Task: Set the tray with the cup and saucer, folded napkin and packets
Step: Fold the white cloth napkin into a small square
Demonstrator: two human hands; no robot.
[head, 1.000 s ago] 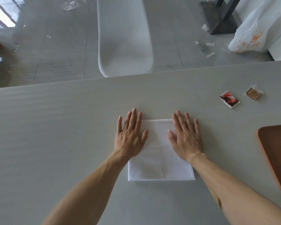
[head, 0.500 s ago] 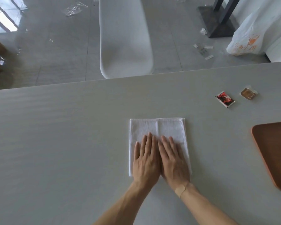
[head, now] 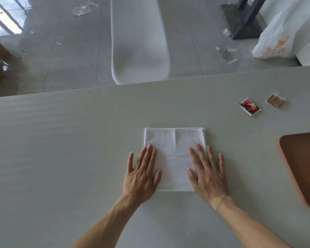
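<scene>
So on my feed the big grey tabletop fills most of the view, with its far edge running across the upper third and a white moulded chair pushed up behind that edge, roughly centre. On the floor past the far right corner there's a white plastic bag with orange print and a dark metal stand base, plus some bits of clear wrapper scattered about. On the tabletop, the brown wooden tray sits against the right edge, only partly in frame, rounded corner facing in toward the middle, and nothing on the part I can see. The folded white napkin lies flat around the middle of the tabletop, well apart from the tray; it's close to square, maybe slightly longer toward the near edge, sides squared up with the table edges, a stitched hem along the far side and a crease running down the middle. Nothing sits between napkin and tray. My left hand is flat, palm down, fingers spread, on the napkin's near left corner, half on cloth and half on table. My right hand is the same on the near right corner, with a tan plaster at the wrist. Neither is gripping anything, just pressing. Toward the far right, a small red packet lies tilted with its long axis diagonal, and just beside it, not touching, a smaller clear packet with brown stuff inside.
</scene>
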